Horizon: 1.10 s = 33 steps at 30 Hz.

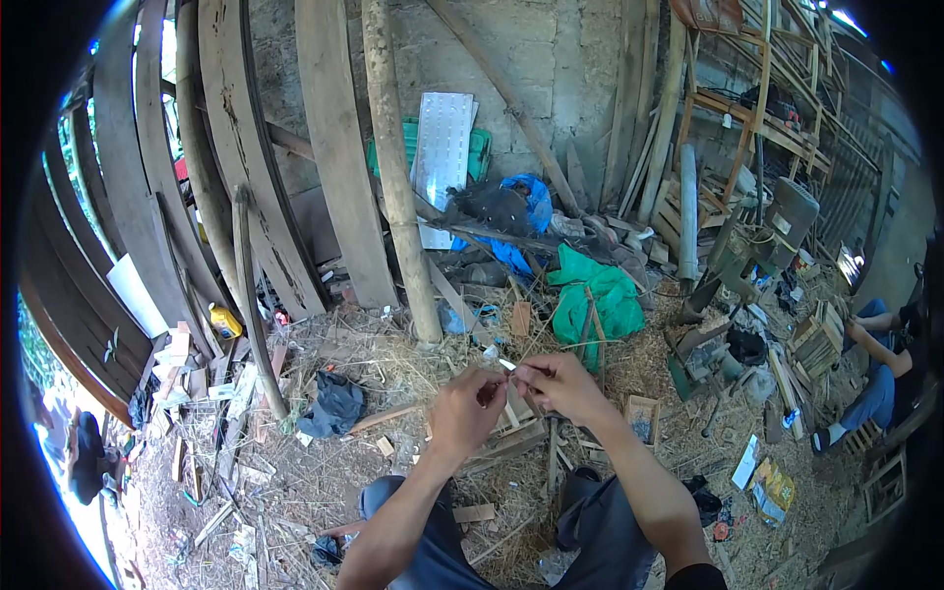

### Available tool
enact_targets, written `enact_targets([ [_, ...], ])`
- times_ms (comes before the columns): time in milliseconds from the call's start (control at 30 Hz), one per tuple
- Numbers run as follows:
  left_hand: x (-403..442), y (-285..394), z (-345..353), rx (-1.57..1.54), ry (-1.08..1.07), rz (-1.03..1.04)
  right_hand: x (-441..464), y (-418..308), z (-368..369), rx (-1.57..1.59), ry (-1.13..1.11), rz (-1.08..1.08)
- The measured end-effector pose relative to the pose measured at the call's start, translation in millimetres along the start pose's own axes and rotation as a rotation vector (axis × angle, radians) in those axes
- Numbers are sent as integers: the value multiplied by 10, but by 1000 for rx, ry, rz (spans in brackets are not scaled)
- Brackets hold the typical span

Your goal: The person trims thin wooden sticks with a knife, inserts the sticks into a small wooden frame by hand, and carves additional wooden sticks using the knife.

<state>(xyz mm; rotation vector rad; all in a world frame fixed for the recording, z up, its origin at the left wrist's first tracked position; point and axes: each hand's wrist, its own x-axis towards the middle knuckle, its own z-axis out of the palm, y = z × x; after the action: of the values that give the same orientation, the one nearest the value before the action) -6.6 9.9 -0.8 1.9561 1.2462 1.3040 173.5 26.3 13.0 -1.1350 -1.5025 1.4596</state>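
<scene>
Near the middle of the head view, my left hand [466, 411] and my right hand [564, 386] are held up close together, fingers bent. A small white piece [507, 364] shows at the fingertips between them; which hand grips it is hard to tell. My right hand's thumb and fingers are pinched at something small and dark beside it. The fingers of my left hand curl toward the thumb, and what they hold is too small to make out. Below the hands are wooden pieces [506, 447] on the littered ground, between my knees.
A wooden post [401, 177] rises ahead. A green plastic bag [597, 300] lies beyond my hands, a dark bag [334, 403] to the left. A small wooden box [642, 421] sits right of my right forearm. Another person [878, 369] sits at the far right.
</scene>
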Motion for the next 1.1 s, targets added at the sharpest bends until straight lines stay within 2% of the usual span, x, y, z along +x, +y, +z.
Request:
enact_targets([
  [33, 2, 4, 4, 49, 16, 50, 18, -24, -8, 0, 0, -5],
  [100, -25, 0, 12, 95, 32, 94, 16, -70, -31, 251, 244, -13],
  [133, -22, -8, 22, 97, 35, 108, 1, -75, -37, 250, 246, -14],
  [200, -11, -14, 25, 100, 38, 122, -22, -62, -33, 118, 63, 74],
  [333, -22, -8, 21, 166, 34, 144, 51, 33, -53, 267, 201, 34],
  [433, -38, 24, 32, 181, 47, 154, 1, -45, -42, 219, 194, 6],
  [533, -14, -12, 19, 181, 60, 157, 3, -33, 9, 164, 58, 84],
  [633, -20, -8, 38, 193, 52, 175, 38, -74, -58, 306, 270, 59],
  [833, -8, 6, 6, 208, 51, 176, 18, -27, -33, 286, 70, 151],
  [967, -1, 37, 44, 225, 67, 202, 11, -98, -24, 326, 153, 139],
  [1067, -7, 25, 40, 140, 82, 153, 3, -84, 31, 176, 162, 40],
  [1100, 6, 25, 36, 141, 85, 157, 3, -68, 43, 39, 185, 9],
])
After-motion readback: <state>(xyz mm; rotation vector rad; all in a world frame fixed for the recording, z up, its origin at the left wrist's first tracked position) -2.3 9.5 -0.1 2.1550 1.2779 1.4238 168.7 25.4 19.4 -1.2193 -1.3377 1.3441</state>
